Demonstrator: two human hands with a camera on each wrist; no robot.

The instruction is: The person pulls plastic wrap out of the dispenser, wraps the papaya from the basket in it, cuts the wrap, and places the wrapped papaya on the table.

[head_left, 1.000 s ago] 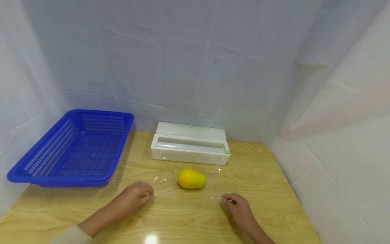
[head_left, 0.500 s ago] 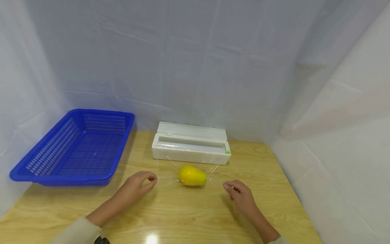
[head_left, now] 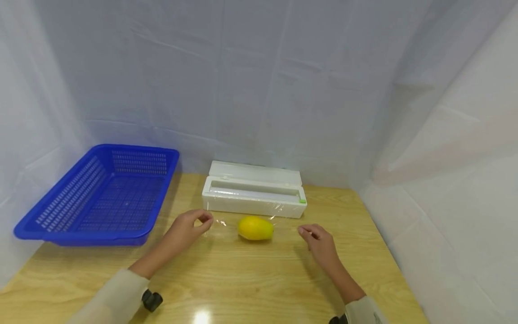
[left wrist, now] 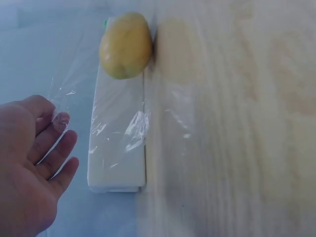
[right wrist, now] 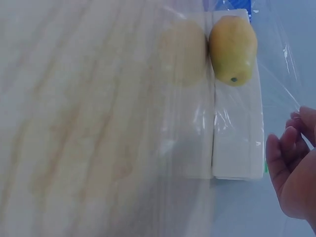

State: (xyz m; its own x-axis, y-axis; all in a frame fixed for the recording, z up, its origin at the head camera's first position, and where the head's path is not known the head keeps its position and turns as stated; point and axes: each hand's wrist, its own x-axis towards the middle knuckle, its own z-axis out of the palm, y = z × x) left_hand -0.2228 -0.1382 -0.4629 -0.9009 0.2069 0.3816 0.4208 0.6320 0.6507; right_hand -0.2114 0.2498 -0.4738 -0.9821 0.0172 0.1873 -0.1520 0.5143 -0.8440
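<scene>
I observe the left hand (head_left: 188,228) and right hand (head_left: 321,243) apart, each pinching glossy transparent film (left wrist: 137,131). The smooth, ovoid yellow fruit (head_left: 256,228) sits between them, on the near side of the white box (head_left: 234,204).

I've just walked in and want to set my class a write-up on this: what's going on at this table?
A person has a sheet of clear plastic film pinched in the left-hand grip and the right-hand grip. Between them sits a yellow mango-like fruit, in neither hand; whether the film runs over or under it is hard to tell. Beyond it, a long white box stands lid open on the wooden table, with a blue plastic basket to the left.
</scene>
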